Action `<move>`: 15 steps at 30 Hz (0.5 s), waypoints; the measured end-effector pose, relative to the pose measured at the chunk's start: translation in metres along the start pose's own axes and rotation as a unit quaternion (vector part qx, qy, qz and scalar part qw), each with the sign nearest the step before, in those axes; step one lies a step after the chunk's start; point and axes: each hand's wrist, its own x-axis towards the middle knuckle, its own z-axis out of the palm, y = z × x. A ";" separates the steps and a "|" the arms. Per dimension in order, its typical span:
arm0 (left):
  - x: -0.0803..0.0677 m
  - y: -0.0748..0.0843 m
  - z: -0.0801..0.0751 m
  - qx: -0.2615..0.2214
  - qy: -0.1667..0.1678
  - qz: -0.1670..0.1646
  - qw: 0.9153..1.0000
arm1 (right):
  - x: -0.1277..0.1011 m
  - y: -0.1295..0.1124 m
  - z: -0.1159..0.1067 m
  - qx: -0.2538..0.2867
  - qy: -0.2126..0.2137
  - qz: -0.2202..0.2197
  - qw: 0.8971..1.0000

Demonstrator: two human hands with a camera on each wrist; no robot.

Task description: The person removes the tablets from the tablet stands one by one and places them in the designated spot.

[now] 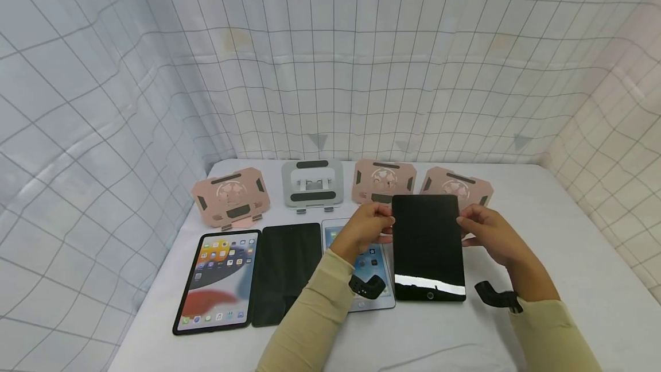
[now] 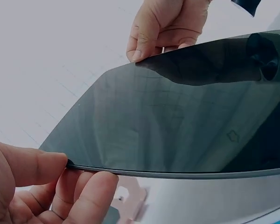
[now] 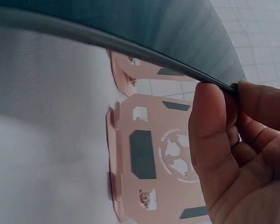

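Note:
Both hands hold a black tablet (image 1: pixel 427 240) with a dark screen and a round home button at its lower end. My left hand (image 1: pixel 365 226) pinches its left edge between thumb and fingers, as the left wrist view shows close up. On the opposite edge, my right hand (image 1: pixel 488 231) pinches with thumb and fingertips. Behind the tablet's top, two pink stands (image 1: pixel 384 179) with soccer-ball cutouts are partly covered by it. A white-framed tablet (image 1: pixel 381 301) with a lit blue screen lies under my left wrist.
Further left lie a dark-screened tablet (image 1: pixel 289 266) and a large lit tablet (image 1: pixel 219 280) with app icons, side by side. A grey stand (image 1: pixel 312 182) and another pink stand (image 1: pixel 230 195) stand behind them. White gridded cloth (image 1: pixel 387 73) walls the table's back and sides.

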 end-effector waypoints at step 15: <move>0.013 -0.020 0.002 -0.006 0.043 -0.031 0.999 | 0.018 0.018 0.012 -0.025 0.005 0.049 0.998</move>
